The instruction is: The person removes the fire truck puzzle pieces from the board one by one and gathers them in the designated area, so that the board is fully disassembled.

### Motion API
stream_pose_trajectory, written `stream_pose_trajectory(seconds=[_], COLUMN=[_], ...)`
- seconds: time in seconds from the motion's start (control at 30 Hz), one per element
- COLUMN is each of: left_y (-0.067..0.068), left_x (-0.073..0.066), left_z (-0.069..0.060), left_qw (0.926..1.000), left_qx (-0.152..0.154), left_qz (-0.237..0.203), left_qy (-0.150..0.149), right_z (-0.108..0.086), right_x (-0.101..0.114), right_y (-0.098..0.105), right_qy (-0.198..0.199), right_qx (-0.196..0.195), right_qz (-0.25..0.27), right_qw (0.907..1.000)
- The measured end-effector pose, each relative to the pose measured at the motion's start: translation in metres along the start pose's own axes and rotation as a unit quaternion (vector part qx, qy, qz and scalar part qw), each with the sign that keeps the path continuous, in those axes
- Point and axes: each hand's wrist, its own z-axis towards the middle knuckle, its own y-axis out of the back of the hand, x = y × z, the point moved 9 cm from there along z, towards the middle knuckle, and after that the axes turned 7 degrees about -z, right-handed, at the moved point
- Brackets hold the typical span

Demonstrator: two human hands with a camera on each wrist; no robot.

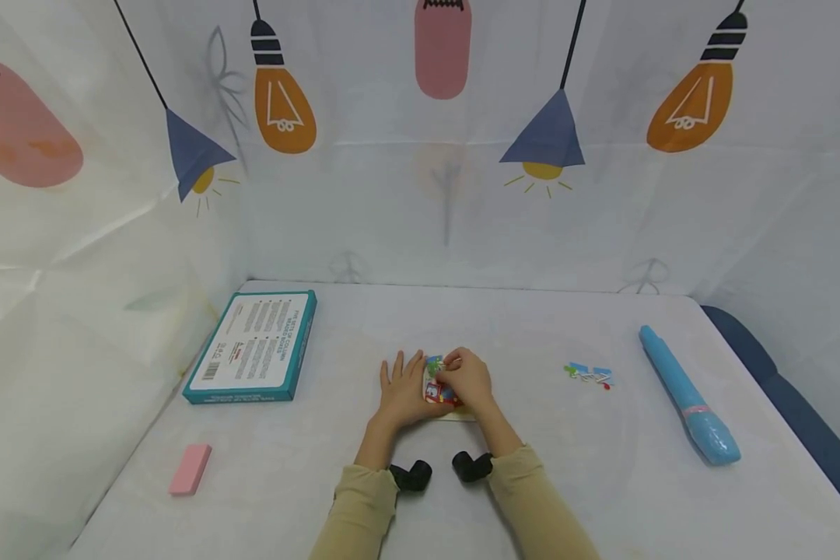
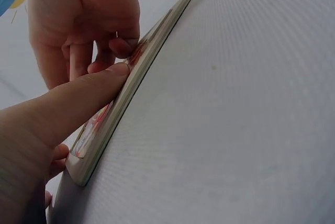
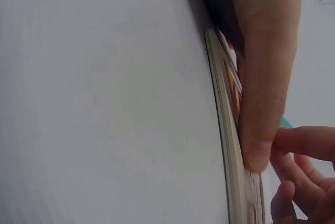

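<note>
A small jigsaw puzzle (image 1: 435,389) with a bright picture lies in a pale, thick-edged board (image 2: 132,85) on the table. My left hand (image 1: 404,395) lies spread at the board's left side, its straight thumb (image 3: 260,98) pressing along the near edge. My right hand (image 1: 469,379) is over the puzzle, thumb and forefinger curled together at its surface. In the right wrist view a blue-green puzzle piece (image 3: 286,123) shows at those fingertips, mostly hidden. Several loose puzzle pieces (image 1: 589,374) lie to the right of the hands.
A teal-edged box (image 1: 252,342) lies at the back left, with a pink block (image 1: 190,470) nearer the front. On the right lies a light blue stick-shaped object (image 1: 689,397). A dark blue chair back (image 1: 749,350) stands beyond the table's right edge.
</note>
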Motion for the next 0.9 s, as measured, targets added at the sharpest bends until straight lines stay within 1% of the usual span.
stream_pose_trajectory(seconds=[0.1,0.2,0.37,0.53,0.63,0.73,0.9], left_y=[-0.001,-0.002,-0.001,0.000,0.000,-0.001,-0.001], left_x=[0.000,0.001,0.002,0.000,0.000,0.000,0.000], left_z=[0.000,0.001,0.001,0.000,-0.001,-0.001,-0.001], left_qw=[1.0000,1.0000,1.0000,0.9999,1.0000,1.0000,0.9999], left_qx=[0.002,0.002,0.002,0.002,0.003,0.006,0.006], left_qz=[0.002,0.001,0.000,0.000,0.000,0.002,0.002], left_qy=[0.002,0.006,0.009,0.010,0.008,0.008,0.010], right_z=[0.002,0.004,0.006,0.009,0.010,0.010,0.006], right_x=[-0.008,-0.015,-0.029,-0.045,-0.057,-0.071,-0.090], right_y=[0.005,0.011,0.026,0.041,0.051,0.063,0.079], right_qy=[-0.021,-0.041,-0.078,-0.094,-0.107,-0.123,-0.143], right_qx=[-0.001,0.001,-0.008,-0.031,-0.045,-0.059,-0.068], right_qz=[0.047,0.076,0.111,0.145,0.152,0.147,0.144], right_qw=[0.9986,0.9963,0.9908,0.9845,0.9815,0.9797,0.9770])
